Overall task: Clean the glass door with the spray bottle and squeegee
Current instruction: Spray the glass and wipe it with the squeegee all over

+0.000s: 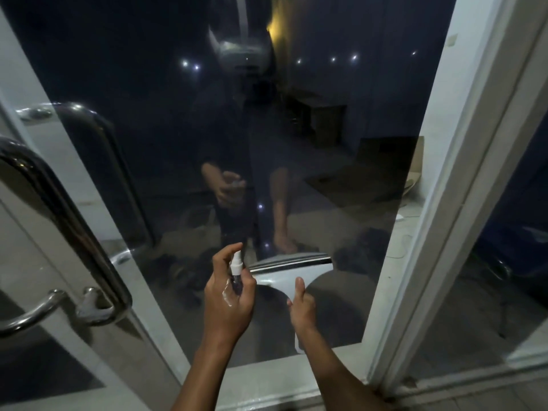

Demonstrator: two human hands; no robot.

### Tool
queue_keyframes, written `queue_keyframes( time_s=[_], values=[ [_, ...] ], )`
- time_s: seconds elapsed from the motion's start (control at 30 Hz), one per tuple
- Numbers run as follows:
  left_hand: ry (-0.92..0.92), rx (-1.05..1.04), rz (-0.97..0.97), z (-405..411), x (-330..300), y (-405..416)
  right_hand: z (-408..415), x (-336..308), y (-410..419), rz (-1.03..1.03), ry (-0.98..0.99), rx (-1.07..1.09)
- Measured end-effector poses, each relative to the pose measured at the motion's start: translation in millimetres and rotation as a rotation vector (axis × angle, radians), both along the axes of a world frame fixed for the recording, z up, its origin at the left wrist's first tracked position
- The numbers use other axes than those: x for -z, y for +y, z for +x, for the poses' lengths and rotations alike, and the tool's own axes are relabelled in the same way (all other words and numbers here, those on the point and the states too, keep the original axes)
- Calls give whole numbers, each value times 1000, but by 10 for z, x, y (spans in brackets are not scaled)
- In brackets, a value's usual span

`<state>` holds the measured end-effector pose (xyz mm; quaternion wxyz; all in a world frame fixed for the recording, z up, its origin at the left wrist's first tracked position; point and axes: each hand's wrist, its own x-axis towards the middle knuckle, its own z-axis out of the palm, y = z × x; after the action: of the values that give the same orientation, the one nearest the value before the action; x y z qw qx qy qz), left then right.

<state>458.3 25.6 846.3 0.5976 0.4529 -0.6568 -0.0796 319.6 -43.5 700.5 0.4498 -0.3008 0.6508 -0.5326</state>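
The dark glass door [326, 129] fills the middle of the head view and mirrors a person and the room. My left hand [228, 298] grips a small clear spray bottle [236, 268] with a white nozzle, a finger resting on its top, nozzle toward the lower glass. My right hand [301, 307] holds a white squeegee [284, 274] by its handle, thumb on the front. Its black rubber blade lies level, close to the lower part of the pane; whether it touches the glass I cannot tell.
A curved steel door handle [59, 209] with a lock bracket stands out at the left. The white door frame [462, 173] runs up the right side, with a second pane beyond it. A pale sill [267, 384] lies under the glass.
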Motion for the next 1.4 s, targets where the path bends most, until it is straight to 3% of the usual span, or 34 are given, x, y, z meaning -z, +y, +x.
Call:
queue_keyframes(
  time_s=[0.17,0.43,0.53,0.93,1.13,1.23,1.4],
  values=[
    [-1,10,38,-67,76,43,-170,-14,75,18,32,-39],
    [1,126,99,-345,280,-128,-1030,-525,-137,-101,13,316],
    [-7,151,111,-401,394,-256,-1199,-595,-296,-102,11,300],
    [-18,144,222,-86,1244,-231,-315,1034,159,81,-162,222],
    [32,81,190,118,1139,-264,-81,173,41,-112,-372,334],
    [78,80,153,314,1067,-205,361,-409,-61,-354,-295,196],
    [99,43,123,686,1030,-72,1024,-866,-251,-462,-207,75]
  ],
)
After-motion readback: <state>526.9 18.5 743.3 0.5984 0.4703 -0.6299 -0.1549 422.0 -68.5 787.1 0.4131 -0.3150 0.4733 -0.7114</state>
